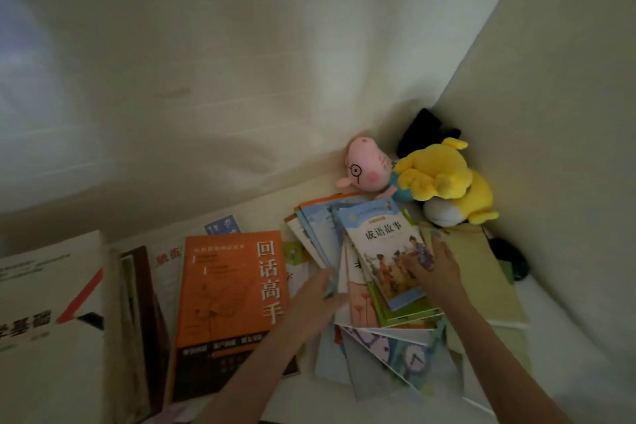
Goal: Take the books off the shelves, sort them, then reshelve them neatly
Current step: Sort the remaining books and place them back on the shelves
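While the right hand (437,265) lies spread on the blue storybook (385,244), lengthwise toward the wall (241,79), the left hand (318,289) touches fanned books (316,227), grip blurred.

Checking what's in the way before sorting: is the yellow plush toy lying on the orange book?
No, the yellow plush toy sits in the far corner beside the pink pig plush, apart from the orange book.
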Demonstrator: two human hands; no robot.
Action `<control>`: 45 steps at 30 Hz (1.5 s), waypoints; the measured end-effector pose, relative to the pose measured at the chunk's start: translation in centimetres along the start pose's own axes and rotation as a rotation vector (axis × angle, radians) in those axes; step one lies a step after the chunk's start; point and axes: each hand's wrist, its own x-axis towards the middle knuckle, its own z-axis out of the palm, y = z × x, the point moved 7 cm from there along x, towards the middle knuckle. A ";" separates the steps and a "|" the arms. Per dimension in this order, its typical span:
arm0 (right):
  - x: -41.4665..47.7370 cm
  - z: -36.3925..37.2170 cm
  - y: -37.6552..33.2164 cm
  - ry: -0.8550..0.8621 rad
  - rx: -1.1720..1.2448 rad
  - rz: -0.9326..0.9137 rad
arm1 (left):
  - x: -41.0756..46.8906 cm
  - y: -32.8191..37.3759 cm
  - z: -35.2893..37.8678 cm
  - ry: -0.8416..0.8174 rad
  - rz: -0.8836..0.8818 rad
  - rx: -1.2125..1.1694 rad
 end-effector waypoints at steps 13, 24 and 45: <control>-1.9 1.4 4.8 -0.021 0.256 0.090 | 6.5 0.6 3.2 0.201 0.006 0.181; -4.1 0.4 5.8 0.039 0.419 0.087 | 6.4 0.2 4.9 0.231 -0.007 0.212; -6.3 -2.9 0.3 -0.161 0.679 -0.385 | 0.9 6.1 2.1 0.220 0.442 -0.198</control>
